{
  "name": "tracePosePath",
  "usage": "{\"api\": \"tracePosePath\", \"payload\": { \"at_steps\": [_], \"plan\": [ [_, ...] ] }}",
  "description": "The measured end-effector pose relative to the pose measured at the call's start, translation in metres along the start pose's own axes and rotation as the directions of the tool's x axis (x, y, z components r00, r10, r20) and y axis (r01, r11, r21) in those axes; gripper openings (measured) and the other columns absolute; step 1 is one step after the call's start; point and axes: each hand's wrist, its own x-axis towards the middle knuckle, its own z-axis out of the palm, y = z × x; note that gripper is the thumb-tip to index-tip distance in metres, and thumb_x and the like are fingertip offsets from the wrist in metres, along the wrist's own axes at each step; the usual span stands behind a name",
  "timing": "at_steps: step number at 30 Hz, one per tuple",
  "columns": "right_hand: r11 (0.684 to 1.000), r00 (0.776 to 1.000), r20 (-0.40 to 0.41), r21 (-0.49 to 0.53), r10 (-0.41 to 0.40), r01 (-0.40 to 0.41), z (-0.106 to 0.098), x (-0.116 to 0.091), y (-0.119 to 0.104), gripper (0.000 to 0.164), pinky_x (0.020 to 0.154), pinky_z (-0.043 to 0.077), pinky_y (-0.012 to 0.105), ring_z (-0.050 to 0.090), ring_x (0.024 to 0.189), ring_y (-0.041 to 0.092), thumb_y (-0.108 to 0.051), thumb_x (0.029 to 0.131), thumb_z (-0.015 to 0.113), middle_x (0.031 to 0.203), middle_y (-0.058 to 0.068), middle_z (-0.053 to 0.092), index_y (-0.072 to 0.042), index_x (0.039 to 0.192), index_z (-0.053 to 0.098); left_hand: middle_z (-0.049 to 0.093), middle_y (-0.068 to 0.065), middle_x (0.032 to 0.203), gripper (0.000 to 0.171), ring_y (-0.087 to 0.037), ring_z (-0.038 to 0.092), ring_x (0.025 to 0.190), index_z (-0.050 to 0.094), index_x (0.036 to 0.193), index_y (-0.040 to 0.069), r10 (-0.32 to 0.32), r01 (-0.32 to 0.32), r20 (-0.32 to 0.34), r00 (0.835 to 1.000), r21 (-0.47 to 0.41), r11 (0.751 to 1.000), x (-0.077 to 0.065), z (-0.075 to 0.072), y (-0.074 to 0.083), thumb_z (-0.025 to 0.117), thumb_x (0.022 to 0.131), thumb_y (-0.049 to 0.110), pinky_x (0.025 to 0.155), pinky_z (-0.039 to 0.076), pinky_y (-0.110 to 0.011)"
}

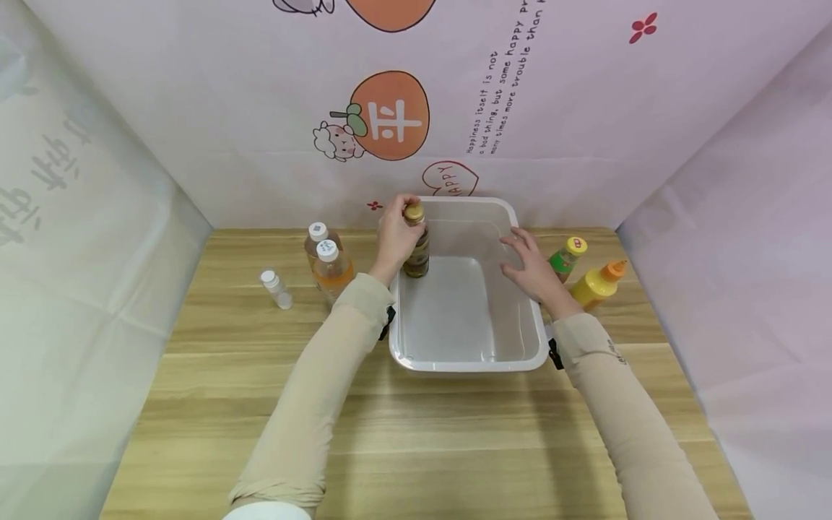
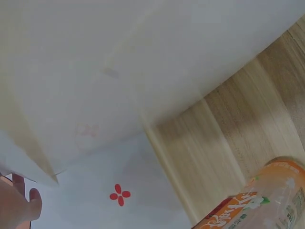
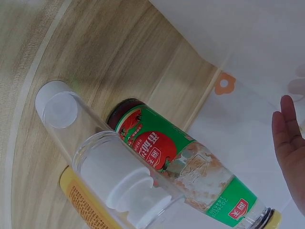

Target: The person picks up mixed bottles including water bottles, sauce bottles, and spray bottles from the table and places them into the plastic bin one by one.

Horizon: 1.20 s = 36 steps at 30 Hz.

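My left hand (image 1: 395,235) grips a dark glass bottle (image 1: 418,253) near its gold cap. The bottle stands upright inside the left back corner of a white plastic basin (image 1: 468,366); whether its base touches the floor of the basin I cannot tell. Over the basin's right rim, my right hand (image 1: 534,273) has its fingers spread and holds nothing. Just right of it are a green-labelled sauce bottle (image 1: 564,260) with a yellow cap and a yellow squeeze bottle (image 1: 594,287) with an orange nozzle. In the left wrist view, only part of my left hand (image 2: 18,205) shows.
Two white-capped drink bottles (image 1: 333,271) stand left of the basin, with a small white-capped bottle (image 1: 276,290) further left. A clear bottle (image 3: 95,148) appears in the right wrist view. Printed sheeting (image 1: 273,108) walls the wooden table (image 1: 442,440) at the back and sides.
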Motion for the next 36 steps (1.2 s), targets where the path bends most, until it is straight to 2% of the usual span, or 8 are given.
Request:
{"api": "tracePosePath", "payload": {
  "at_steps": [7, 15, 25, 36],
  "plan": [
    [1.000, 1.000, -0.002, 0.003, -0.006, 0.006, -0.0010, -0.0003, -0.0006, 0.055, 0.110, 0.025, 0.067, 0.019, 0.143, 0.045, -0.018, 0.094, 0.053, 0.160, 0.013, 0.008, -0.005, 0.144, 0.036, 0.056, -0.012, 0.132, 0.049, -0.026, 0.053, 0.124, 0.050, 0.130, 0.004, -0.011, 0.011, 0.015, 1.000, -0.016, 1.000, -0.0003, 0.0017, -0.0010, 0.066, 0.083, -0.002, 0.106, 0.045, -0.036],
    [1.000, 1.000, 0.002, 0.007, 0.002, -0.002, -0.0005, -0.0004, -0.0011, 0.055, 0.109, 0.026, 0.068, 0.018, 0.144, 0.045, -0.017, 0.094, 0.053, 0.161, 0.012, 0.007, -0.006, 0.145, 0.035, 0.057, -0.012, 0.131, 0.044, -0.025, 0.054, 0.124, 0.054, 0.126, 0.006, 0.024, -0.024, 0.010, 1.000, 0.038, 0.999, -0.0031, 0.0060, -0.0040, 0.067, 0.084, 0.002, 0.106, 0.044, -0.035],
    [1.000, 1.000, 0.002, 0.009, 0.003, -0.003, -0.0006, -0.0007, -0.0004, 0.055, 0.110, 0.025, 0.068, 0.017, 0.144, 0.045, -0.017, 0.094, 0.052, 0.161, 0.012, 0.006, -0.005, 0.145, 0.035, 0.056, -0.012, 0.132, 0.041, -0.027, 0.053, 0.123, 0.053, 0.128, 0.006, 0.027, -0.028, 0.019, 0.999, 0.024, 0.999, -0.0026, 0.0056, -0.0041, 0.064, 0.089, 0.010, 0.106, 0.045, -0.037],
    [1.000, 1.000, -0.001, 0.014, 0.000, 0.000, -0.0004, -0.0001, 0.0005, 0.054, 0.109, 0.026, 0.068, 0.017, 0.144, 0.046, -0.016, 0.094, 0.052, 0.161, 0.012, 0.006, -0.005, 0.144, 0.036, 0.057, -0.013, 0.131, 0.040, -0.029, 0.055, 0.119, 0.054, 0.128, 0.006, 0.030, -0.030, -0.007, 1.000, -0.023, 0.999, 0.0000, 0.0046, -0.0040, 0.064, 0.089, 0.008, 0.102, 0.048, -0.040]
  ]
}}
